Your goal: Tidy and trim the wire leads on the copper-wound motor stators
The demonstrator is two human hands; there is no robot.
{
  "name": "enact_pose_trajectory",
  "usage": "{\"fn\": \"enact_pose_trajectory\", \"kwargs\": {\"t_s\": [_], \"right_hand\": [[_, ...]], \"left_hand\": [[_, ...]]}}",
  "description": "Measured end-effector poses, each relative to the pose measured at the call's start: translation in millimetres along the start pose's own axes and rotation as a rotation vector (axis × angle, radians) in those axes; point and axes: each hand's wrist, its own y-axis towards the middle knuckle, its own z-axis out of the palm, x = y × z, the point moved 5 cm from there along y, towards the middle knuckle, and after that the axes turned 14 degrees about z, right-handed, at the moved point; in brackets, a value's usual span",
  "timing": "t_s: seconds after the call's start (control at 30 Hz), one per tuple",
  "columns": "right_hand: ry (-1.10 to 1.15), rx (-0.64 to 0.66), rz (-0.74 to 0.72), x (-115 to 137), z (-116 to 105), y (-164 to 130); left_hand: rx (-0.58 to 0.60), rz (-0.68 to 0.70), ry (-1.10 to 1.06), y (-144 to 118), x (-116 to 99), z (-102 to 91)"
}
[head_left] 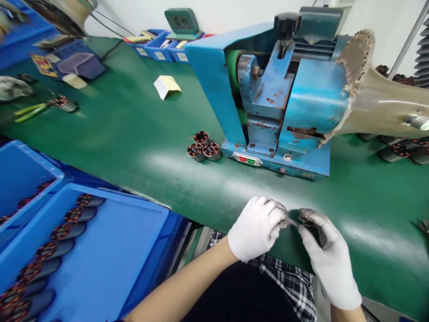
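Note:
Both my hands wear white gloves with dark, soiled fingertips and are raised at the front of the green bench. My left hand (259, 227) is closed, thumb and fingers pinched together. From its fingertips a thin, pale, blurred strip (292, 221) reaches towards my right thumb. My right hand (326, 250) is curled opposite, fingertips bent towards the thumb; what lies between them is too blurred to name. Beyond my hands, a blue belt sander (301, 103) stands on the bench. Three motor stators with copper windings (212, 151) stand grouped at its left foot.
A blue tray (134, 203) at lower left holds a row of stators (53, 250). More stators (395, 152) lie right of the machine. Green-handled pliers (31, 111), a folded paper (166, 86) and a digital clock (182, 21) are further back. A dust hose (389, 98) joins the machine.

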Motion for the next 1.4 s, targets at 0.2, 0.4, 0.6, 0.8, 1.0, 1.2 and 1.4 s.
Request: {"fn": "enact_pose_trajectory", "kwargs": {"t_s": [0.2,0.4,0.6,0.8,1.0,1.2,1.4], "right_hand": [[-0.465,0.02,-0.564,37,16,-2],[-0.618,0.098,-0.615,29,18,6],[-0.452,0.105,-0.459,21,25,7],[-0.319,0.106,-0.4,30,21,10],[-0.225,-0.014,-0.4,52,-3,10],[-0.139,0.112,-0.198,56,-9,14],[0.22,0.279,0.158,46,-2,14]], "left_hand": [[0.003,-0.009,0.033,-1,1,2.3],[-0.03,-0.011,-0.103,0,4,-8.4],[-0.026,-0.023,-0.195,-10,23,-19.9],[0.015,-0.103,-0.202,-10,30,-17.1],[-0.105,-0.209,-0.354,-5,7,-28.3],[-0.211,-0.141,-0.48,1,-11,-42.8],[-0.276,-0.004,-0.382,-4,-18,-57.0]]}}
